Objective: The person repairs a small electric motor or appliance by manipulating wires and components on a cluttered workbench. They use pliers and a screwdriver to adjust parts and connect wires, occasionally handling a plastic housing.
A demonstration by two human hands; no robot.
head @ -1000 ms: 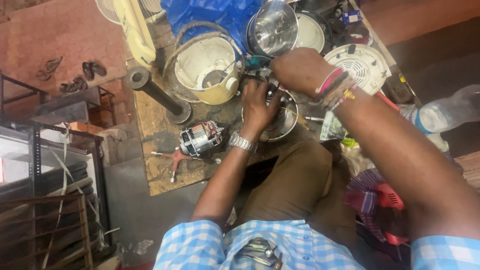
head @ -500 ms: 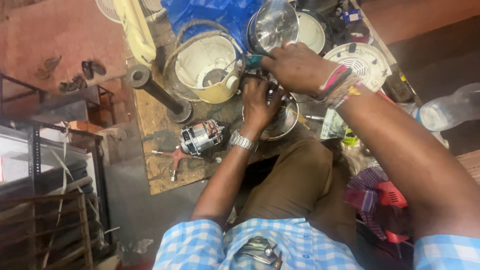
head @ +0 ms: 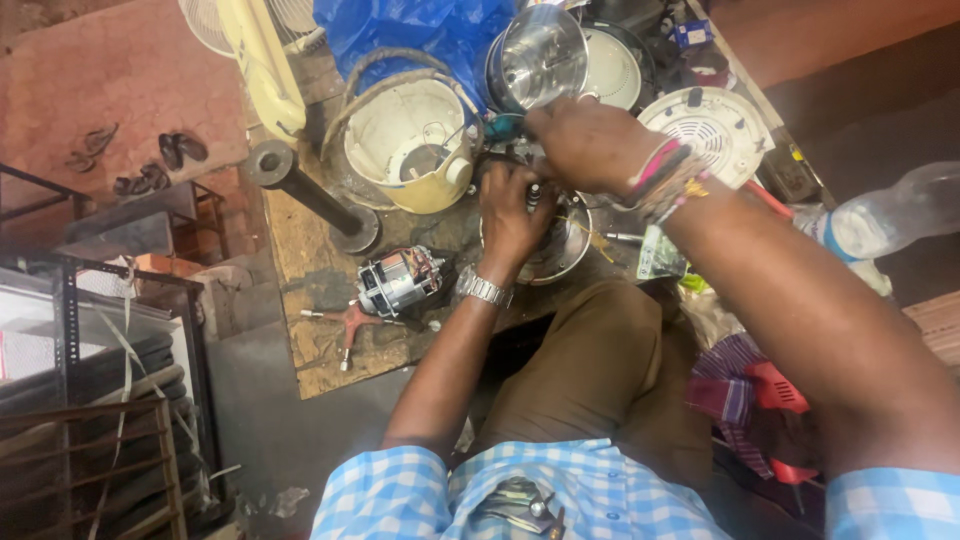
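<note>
- Two hands meet over one round steel bowl-shaped part, which lies on the desk straight ahead of the person's knees, its open face turned upward.
- The left hand rests on the part's near-left rim, fingers curled closed about something small and dark at its middle; what that is I cannot tell.
- The right hand sits just beyond and above, on the far side of the part, fist closed around a teal-handled tool whose handle juts left, so its long axis runs left to right across the part.
- The left hand is the nearer of the two to the part; the right bears down from above.
- Left of the part, apart, lies a small electric motor; beyond it a cream plastic housing.
</note>
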